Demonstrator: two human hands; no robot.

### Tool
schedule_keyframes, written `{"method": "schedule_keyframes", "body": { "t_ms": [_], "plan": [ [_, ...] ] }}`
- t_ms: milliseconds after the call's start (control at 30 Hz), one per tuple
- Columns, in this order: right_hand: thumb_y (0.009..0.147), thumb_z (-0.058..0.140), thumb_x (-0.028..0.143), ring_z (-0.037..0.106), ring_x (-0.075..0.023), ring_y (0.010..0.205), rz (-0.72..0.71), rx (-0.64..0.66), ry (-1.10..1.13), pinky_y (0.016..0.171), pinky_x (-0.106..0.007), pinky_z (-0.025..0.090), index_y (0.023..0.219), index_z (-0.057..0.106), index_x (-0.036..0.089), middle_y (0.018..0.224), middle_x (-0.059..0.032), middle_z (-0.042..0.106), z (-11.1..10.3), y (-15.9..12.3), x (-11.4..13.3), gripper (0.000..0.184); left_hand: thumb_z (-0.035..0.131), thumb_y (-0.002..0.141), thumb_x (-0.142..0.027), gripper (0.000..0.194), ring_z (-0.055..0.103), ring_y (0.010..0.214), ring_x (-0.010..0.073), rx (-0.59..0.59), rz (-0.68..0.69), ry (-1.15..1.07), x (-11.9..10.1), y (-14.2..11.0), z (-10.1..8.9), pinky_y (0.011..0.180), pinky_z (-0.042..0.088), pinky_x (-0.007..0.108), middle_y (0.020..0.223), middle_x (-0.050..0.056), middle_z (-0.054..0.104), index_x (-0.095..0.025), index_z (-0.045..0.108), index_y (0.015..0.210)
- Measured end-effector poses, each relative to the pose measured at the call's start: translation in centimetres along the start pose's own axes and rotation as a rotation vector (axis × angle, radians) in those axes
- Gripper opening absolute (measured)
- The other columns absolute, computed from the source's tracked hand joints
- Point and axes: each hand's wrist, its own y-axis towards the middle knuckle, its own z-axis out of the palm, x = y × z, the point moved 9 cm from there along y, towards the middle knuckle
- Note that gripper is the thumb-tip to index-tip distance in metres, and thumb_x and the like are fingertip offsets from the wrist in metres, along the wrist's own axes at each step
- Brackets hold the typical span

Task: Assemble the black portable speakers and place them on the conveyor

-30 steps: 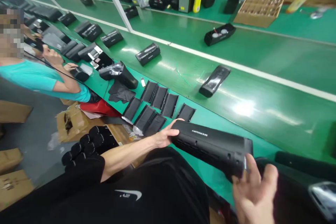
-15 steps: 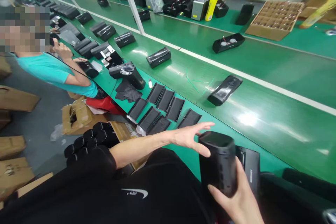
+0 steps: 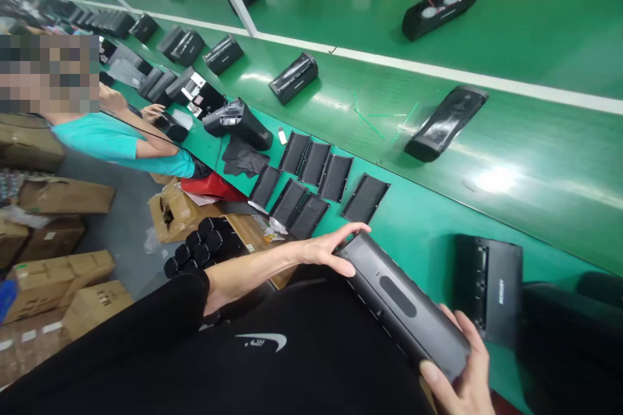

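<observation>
The person holds a black bar speaker (image 3: 402, 301) slantwise before their chest, its upper end loosely cupped by the left hand (image 3: 324, 253), its lower end clasped by the curled right hand (image 3: 460, 363). A black speaker housing (image 3: 487, 292) sits at its three o'clock, flat black panels (image 3: 314, 181) at eleven.

Flat black rectangular panels (image 3: 316, 185) lie in two rows at the centre of the green counter (image 3: 413, 240). At four o'clock, a long black bar speaker (image 3: 402, 301) sits between the left hand (image 3: 324, 253) and right hand (image 3: 460, 369), just beside a black speaker housing (image 3: 487, 292) on the counter. Black cylinders (image 3: 207, 246) sit below the counter at eight o'clock, left of them brown cardboard boxes (image 3: 58, 285). A person in a teal shirt (image 3: 117, 146) stands at nine o'clock.
</observation>
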Motion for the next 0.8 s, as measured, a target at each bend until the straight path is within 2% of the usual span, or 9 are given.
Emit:
{"method": "schedule_keyframes", "body": {
  "t_ms": [133, 233, 333, 433, 567, 633, 733, 800],
  "plan": [
    [0.086, 0.073, 0.066, 0.045, -0.0410, 0.143, 0.051, -0.053, 0.020, 0.119, -0.053, 0.032, 0.153, 0.042, 0.030, 0.159, -0.0098, 0.045, -0.1, -0.4, 0.8, 0.082, 0.091, 0.067, -0.050, 0.100, 0.059, 0.111, 0.0264, -0.047, 0.038, -0.052, -0.2, -0.2, 0.0, 0.095, 0.047, 0.037, 0.138, 0.008, 0.055, -0.030, 0.044, 0.152],
    [0.081, 0.075, 0.068, 0.052, -0.0398, 0.133, 0.064, -0.077, 0.032, 0.112, -0.050, 0.037, 0.147, 0.049, 0.029, 0.152, -0.0097, 0.051, -0.6, 0.1, -0.5, 0.081, 0.091, 0.064, -0.050, 0.096, 0.060, 0.103, 0.0239, -0.110, 0.037, -0.103, 0.6, -0.4, 0.1, 0.091, 0.048, 0.036, 0.135, 0.007, 0.057, -0.029, 0.048, 0.148],
    [0.073, 0.079, 0.071, 0.053, -0.0410, 0.130, 0.057, -0.081, 0.032, 0.104, -0.048, 0.044, 0.145, 0.051, 0.028, 0.148, -0.0105, 0.053, -0.9, 0.8, -1.9, 0.088, 0.091, 0.063, -0.049, 0.095, 0.059, 0.109, 0.0257, -0.168, 0.033, -0.111, 1.3, -0.6, -0.1, 0.098, 0.048, 0.038, 0.139, 0.007, 0.055, -0.028, 0.049, 0.147],
    [0.079, 0.074, 0.071, 0.049, -0.0414, 0.134, 0.073, -0.049, 0.006, 0.109, -0.051, 0.039, 0.148, 0.048, 0.028, 0.151, -0.0106, 0.050, -0.7, 0.9, -2.1, 0.086, 0.090, 0.063, -0.050, 0.097, 0.058, 0.116, 0.0292, -0.188, 0.015, -0.088, 1.6, -0.7, -0.3, 0.104, 0.045, 0.042, 0.141, 0.007, 0.055, -0.028, 0.049, 0.148],
    [0.086, 0.068, 0.071, 0.047, -0.0412, 0.139, 0.059, -0.021, -0.061, 0.113, -0.051, 0.039, 0.152, 0.043, 0.027, 0.154, -0.0111, 0.048, -0.2, 0.6, -0.2, 0.083, 0.089, 0.067, -0.051, 0.096, 0.057, 0.121, 0.0307, -0.159, 0.003, -0.073, 1.8, -0.8, 0.0, 0.109, 0.043, 0.044, 0.138, 0.007, 0.058, -0.029, 0.048, 0.151],
    [0.089, 0.065, 0.071, 0.046, -0.0416, 0.140, 0.054, -0.021, -0.082, 0.116, -0.052, 0.038, 0.155, 0.041, 0.026, 0.156, -0.0117, 0.046, -0.1, 0.8, 0.3, 0.084, 0.088, 0.068, -0.055, 0.093, 0.056, 0.125, 0.0321, -0.195, 0.008, -0.051, 1.8, -0.8, -0.3, 0.112, 0.041, 0.045, 0.141, 0.006, 0.057, -0.030, 0.050, 0.149],
    [0.091, 0.061, 0.072, 0.043, -0.0440, 0.144, 0.075, -0.007, -0.083, 0.121, -0.058, 0.030, 0.162, 0.034, 0.027, 0.163, -0.0130, 0.038, -0.2, 1.3, -0.6, 0.088, 0.083, 0.072, -0.062, 0.093, 0.053, 0.131, 0.0341, -0.229, 0.012, 0.001, 1.7, -0.6, -0.8, 0.114, 0.040, 0.046, 0.145, 0.007, 0.055, -0.029, 0.049, 0.152],
    [0.091, 0.060, 0.073, 0.046, -0.0452, 0.142, 0.113, 0.018, -0.064, 0.118, -0.061, 0.035, 0.165, 0.029, 0.028, 0.162, -0.0138, 0.038, -0.3, 1.6, -2.0, 0.091, 0.086, 0.069, -0.064, 0.103, 0.052, 0.133, 0.0353, -0.166, 0.023, 0.065, 1.4, -0.4, -0.6, 0.114, 0.041, 0.046, 0.146, 0.009, 0.054, -0.028, 0.044, 0.156]
  ]
}}
